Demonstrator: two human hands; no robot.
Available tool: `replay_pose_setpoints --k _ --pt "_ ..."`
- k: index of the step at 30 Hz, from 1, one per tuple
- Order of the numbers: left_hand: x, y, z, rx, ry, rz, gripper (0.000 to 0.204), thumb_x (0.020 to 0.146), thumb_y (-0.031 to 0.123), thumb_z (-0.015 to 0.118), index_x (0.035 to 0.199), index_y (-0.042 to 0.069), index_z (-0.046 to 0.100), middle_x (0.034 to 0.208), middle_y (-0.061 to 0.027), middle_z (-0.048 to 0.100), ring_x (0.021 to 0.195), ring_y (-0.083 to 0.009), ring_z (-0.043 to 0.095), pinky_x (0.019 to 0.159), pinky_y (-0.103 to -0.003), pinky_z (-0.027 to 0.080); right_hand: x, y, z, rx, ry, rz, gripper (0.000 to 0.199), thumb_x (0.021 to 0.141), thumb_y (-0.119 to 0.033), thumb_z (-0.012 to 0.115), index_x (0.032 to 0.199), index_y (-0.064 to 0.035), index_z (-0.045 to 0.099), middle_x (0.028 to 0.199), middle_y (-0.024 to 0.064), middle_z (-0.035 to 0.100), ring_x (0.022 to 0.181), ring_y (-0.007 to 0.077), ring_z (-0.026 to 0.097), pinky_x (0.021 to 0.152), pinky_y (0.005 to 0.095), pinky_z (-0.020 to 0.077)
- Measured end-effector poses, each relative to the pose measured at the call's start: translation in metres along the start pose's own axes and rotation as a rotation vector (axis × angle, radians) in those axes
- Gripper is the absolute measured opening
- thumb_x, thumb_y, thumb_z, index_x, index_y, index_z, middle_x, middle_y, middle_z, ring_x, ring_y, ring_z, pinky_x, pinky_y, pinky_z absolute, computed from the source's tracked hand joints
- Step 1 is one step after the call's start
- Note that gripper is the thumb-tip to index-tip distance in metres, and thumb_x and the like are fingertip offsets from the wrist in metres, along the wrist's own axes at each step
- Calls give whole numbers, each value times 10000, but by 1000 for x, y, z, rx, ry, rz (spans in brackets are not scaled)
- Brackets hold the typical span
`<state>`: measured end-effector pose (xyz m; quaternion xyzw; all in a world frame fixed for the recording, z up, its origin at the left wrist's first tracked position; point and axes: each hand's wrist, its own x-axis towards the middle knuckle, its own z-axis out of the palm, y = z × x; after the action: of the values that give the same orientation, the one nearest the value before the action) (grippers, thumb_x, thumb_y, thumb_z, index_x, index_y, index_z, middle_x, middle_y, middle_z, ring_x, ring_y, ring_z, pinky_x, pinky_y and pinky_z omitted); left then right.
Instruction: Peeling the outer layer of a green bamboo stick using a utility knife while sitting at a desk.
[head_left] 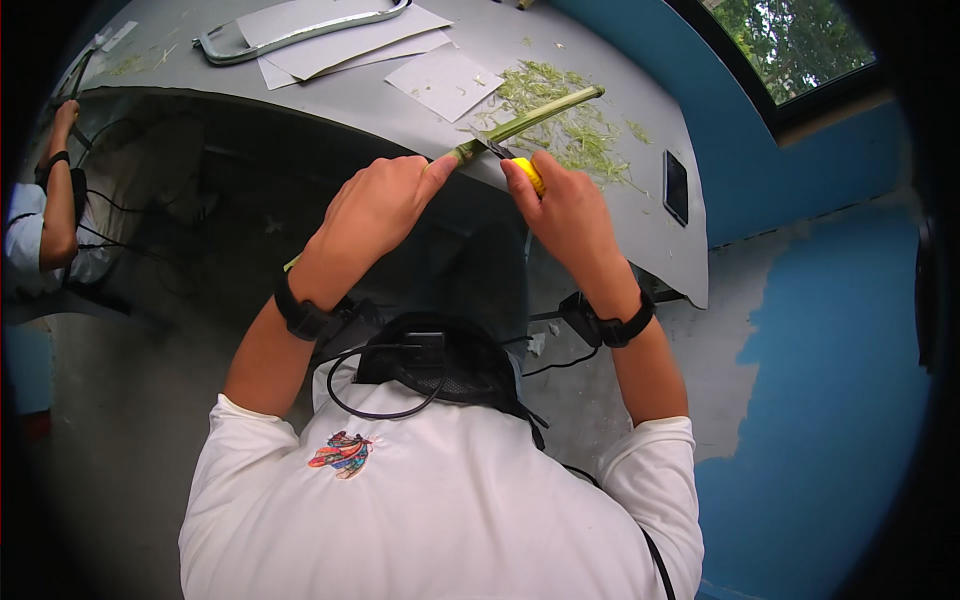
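My left hand [385, 198] is closed round a long green stalk [545, 113] that looks like bamboo. The stalk slants up and to the right over the table's near edge, and a bit of it shows again beside my left wrist. In my right hand [565, 205] is a utility knife [526, 175] with a yellow handle. Its dark blade meets the stalk just beyond my left thumb. Pale green shavings [590, 150] lie scattered on the table beneath and beyond the stalk.
On the grey table [655, 110] lie a small paper sheet [443, 82], larger white sheets [350, 50], a metal saw frame [290, 42] over them, and a phone [676, 187] near the right edge. Another person's arm [58, 215] is at the far left. A blue wall [810, 165] stands at right.
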<state>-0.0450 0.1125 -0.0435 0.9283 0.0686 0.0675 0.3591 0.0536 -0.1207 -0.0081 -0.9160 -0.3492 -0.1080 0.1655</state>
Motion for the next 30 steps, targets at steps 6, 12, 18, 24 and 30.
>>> replay_pose_setpoints --k 6,12,18,24,30 --pt "0 -1 -2 18 -6 5 709 1213 566 414 938 -29 682 903 -307 692 936 -541 667 800 -572 551 -1 3 -2 -46 56 -16 498 1106 -506 692 903 -56 622 694 208 687 675 466 716 613 561 552" --pt "2 3 -3 40 -26 11 729 1212 575 405 920 -30 689 901 -309 694 931 -547 666 820 -579 551 3 19 -3 -192 145 89 534 1120 -552 650 909 -62 636 723 223 719 699 476 735 628 560 577" --pt "0 20 -14 88 -69 -34 748 1203 592 417 909 -29 713 897 -305 705 925 -550 667 823 -583 552 1 91 -33 -281 143 201 573 1127 -572 630 907 -45 664 734 253 720 715 496 735 636 573 574" --pt "4 29 0 114 -4 -46 738 1192 605 434 920 -10 736 896 -295 727 919 -535 700 810 -582 565 5 8 -19 -53 24 107 586 1120 -565 636 878 -34 686 738 258 719 727 495 731 659 576 571" --pt "5 47 -3 257 40 -10 702 1180 597 471 915 5 738 834 -279 727 846 -517 722 760 -581 581 15 50 -35 -159 -2 252 681 1111 -613 615 839 3 720 766 281 726 768 510 737 700 591 579"
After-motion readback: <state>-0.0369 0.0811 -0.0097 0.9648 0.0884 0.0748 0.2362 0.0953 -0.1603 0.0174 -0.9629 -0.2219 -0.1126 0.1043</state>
